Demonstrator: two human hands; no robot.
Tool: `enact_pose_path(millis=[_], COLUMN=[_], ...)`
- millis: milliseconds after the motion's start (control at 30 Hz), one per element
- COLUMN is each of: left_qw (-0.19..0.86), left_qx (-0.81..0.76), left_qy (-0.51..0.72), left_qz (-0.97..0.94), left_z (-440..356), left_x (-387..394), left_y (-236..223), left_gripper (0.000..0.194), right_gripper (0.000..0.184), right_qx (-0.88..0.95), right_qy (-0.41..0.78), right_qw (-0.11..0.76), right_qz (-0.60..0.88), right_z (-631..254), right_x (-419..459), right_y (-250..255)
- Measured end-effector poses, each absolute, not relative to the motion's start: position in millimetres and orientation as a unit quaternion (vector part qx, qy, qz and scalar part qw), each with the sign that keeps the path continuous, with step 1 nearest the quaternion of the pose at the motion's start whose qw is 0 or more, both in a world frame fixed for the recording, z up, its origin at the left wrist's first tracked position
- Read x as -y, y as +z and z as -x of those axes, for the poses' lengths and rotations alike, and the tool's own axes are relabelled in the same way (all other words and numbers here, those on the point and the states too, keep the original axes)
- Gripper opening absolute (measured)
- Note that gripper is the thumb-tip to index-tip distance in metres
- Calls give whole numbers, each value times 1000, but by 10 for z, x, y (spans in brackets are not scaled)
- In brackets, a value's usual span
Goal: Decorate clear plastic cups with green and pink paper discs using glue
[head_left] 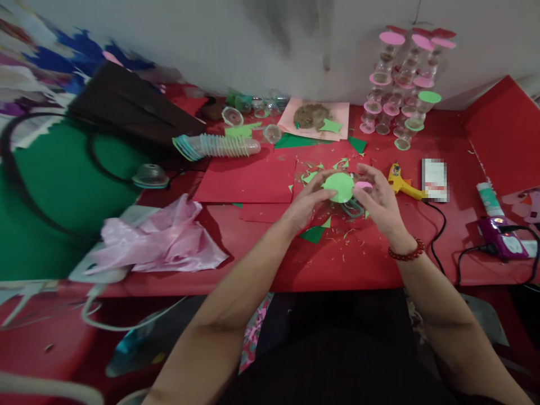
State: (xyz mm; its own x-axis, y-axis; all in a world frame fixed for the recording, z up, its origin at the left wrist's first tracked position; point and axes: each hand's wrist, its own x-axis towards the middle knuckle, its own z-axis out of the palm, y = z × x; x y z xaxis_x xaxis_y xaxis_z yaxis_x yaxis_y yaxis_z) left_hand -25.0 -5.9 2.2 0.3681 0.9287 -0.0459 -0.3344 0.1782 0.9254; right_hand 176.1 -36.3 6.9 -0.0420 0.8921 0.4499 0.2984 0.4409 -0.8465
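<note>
My left hand and my right hand meet over the red table, both pinching a light green paper disc held between them. My right fingers also carry a small pink disc at their tips. Under my hands lie scissors with grey-green handles, partly hidden. Green paper scraps and fine cuttings are scattered around them. A red bead bracelet circles my right wrist.
A yellow glue gun with a black cable lies right of my hands. Stacked clear cups with pink and green lids stand at the back. A lying stack of cups, red paper sheets, a pink plastic bag, and a purple device surround the area.
</note>
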Motion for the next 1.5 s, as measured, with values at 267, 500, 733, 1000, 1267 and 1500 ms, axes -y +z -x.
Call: enact_pose_path(millis=[267,500,733,1000,1267,1500], left_qw=[697,676,708,705,702,692], left_qx=[-278,-310,-302,-305,-295,-306], left_qy=[424,450,439,453,437,445], left_qz=[-508,-494,-464,-452,-479,-480], left_z=[291,251,263,271,282,243], left_x=[132,129,113,104,107,149], left_y=[45,52,72,62,37,66], left_gripper=[67,71,61,61,67,60], right_gripper=[66,63,60,61,62,59], right_qx=[544,531,520,470,430,456], right_qy=[555,553,555,582,588,571], right_qw=[453,467,475,495,508,504], right_qz=[437,441,442,443,460,460], right_z=[-1724,-1689,-1667,-1610,-1545,-1526], right_x=[363,374,370,399,470,444], right_y=[73,52,62,90,222,161])
